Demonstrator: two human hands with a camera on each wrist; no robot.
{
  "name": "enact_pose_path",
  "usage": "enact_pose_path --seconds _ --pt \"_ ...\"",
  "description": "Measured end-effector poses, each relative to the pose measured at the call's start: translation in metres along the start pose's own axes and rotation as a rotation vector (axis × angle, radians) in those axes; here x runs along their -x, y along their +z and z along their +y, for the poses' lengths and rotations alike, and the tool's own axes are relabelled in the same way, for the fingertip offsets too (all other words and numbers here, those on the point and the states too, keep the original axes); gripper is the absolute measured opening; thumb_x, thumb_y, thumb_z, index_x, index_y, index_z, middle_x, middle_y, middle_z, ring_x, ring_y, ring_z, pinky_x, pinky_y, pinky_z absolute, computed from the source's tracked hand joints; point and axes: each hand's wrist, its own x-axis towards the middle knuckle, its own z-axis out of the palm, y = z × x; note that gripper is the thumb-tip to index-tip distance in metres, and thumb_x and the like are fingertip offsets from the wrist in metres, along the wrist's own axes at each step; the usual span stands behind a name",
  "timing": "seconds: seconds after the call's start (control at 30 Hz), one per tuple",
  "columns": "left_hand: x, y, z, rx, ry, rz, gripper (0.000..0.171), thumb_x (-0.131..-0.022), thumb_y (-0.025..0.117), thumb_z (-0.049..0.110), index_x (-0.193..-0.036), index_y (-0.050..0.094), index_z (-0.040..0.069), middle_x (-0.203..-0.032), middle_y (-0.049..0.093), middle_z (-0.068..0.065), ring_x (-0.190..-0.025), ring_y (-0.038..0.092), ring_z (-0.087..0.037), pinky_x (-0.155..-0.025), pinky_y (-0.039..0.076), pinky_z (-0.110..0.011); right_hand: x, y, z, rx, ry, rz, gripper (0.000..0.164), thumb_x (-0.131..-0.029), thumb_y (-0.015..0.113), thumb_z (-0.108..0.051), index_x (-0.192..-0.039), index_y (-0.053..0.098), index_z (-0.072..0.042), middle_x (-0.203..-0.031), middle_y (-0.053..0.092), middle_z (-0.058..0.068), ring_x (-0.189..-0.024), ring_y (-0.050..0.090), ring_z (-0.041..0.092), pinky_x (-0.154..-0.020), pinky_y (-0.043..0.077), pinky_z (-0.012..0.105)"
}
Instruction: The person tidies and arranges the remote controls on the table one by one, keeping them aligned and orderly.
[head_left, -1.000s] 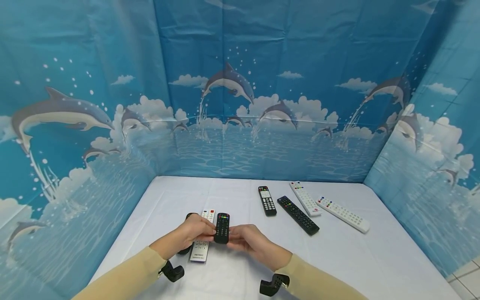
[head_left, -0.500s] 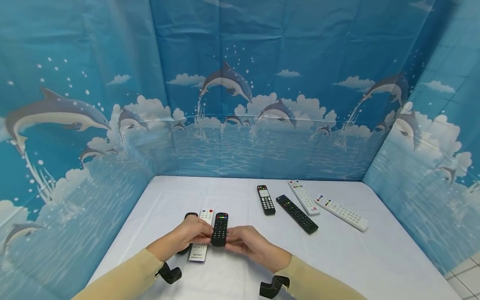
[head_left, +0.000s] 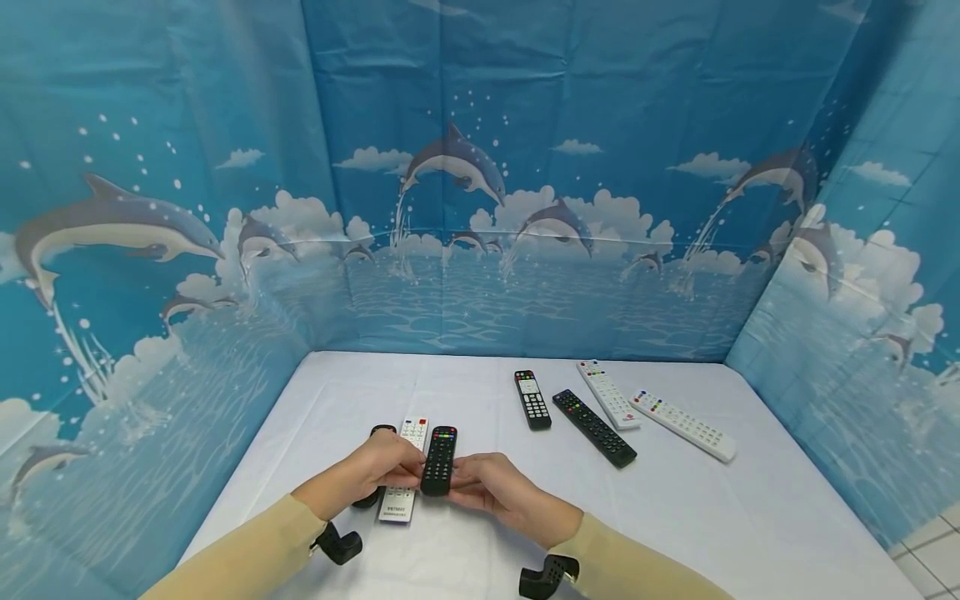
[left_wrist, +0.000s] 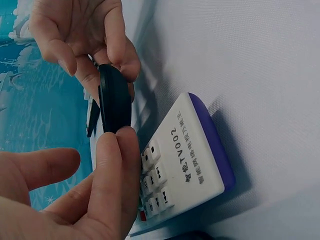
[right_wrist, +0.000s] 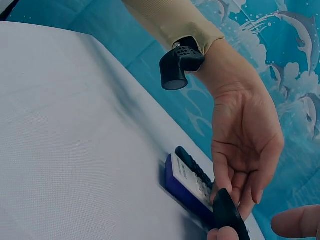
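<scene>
A black remote control [head_left: 439, 461] is held between my two hands, its near end close to the table's front. My left hand [head_left: 386, 462] reaches over a white remote control [head_left: 396, 504] and holds the black one's left edge by the fingertips, the thumb apart in the left wrist view. From the other side, my right hand [head_left: 506, 492] has bent fingers at the right edge. In the left wrist view the held remote [left_wrist: 116, 100] is edge-on, beside the white remote [left_wrist: 185, 145] with its purple underside. A second black remote [head_left: 366, 502] lies mostly hidden under my left hand.
To the right on the white table [head_left: 600, 533] lie a short black remote [head_left: 533, 400], a long black remote [head_left: 595, 427] and two white remotes, one farther back [head_left: 607, 393], one at far right [head_left: 686, 425]. A dolphin-print curtain [head_left: 480, 292] encloses the table.
The black remote's near end has come slightly toward me and to the left, with my right hand following. My left hand stays over the white remote. The other remotes keep their places.
</scene>
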Motion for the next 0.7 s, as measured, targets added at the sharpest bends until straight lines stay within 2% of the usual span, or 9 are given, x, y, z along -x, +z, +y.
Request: enact_pose_path --seconds 0.2,0.37,0.7 --pt "-0.002 0.001 0.001 0.008 -0.016 -0.009 0.018 -0.089 0.070 0.005 -0.097 0.068 -0.011 -0.084 0.070 -0.020 -0.065 0.072 -0.021 -0.065 0.061 -0.029 0.002 0.002 0.000 0.113 -0.009 0.029 0.049 -0.086 0.060 -0.002 -0.132 0.053 0.016 -0.109 0.069 0.022 -0.095 0.071 0.031 -0.082 0.060 0.037" --pt "-0.001 0.002 0.006 -0.023 -0.024 -0.002 0.021 -0.092 0.068 0.009 -0.100 0.069 -0.010 -0.088 0.071 -0.020 -0.067 0.073 -0.021 -0.065 0.061 -0.029 0.006 0.002 -0.001 0.211 0.007 0.050 0.047 -0.088 0.061 -0.007 -0.130 0.056 0.013 -0.107 0.069 0.018 -0.093 0.071 0.029 -0.080 0.060 0.038" --pt "0.002 0.007 0.011 -0.045 -0.009 -0.001 0.023 -0.090 0.068 0.009 -0.102 0.068 -0.011 -0.095 0.070 -0.023 -0.071 0.073 -0.022 -0.068 0.061 -0.030 0.007 0.002 0.002 0.231 0.018 0.015 0.047 -0.085 0.060 -0.008 -0.128 0.059 0.013 -0.106 0.071 0.017 -0.094 0.072 0.031 -0.082 0.060 0.037"
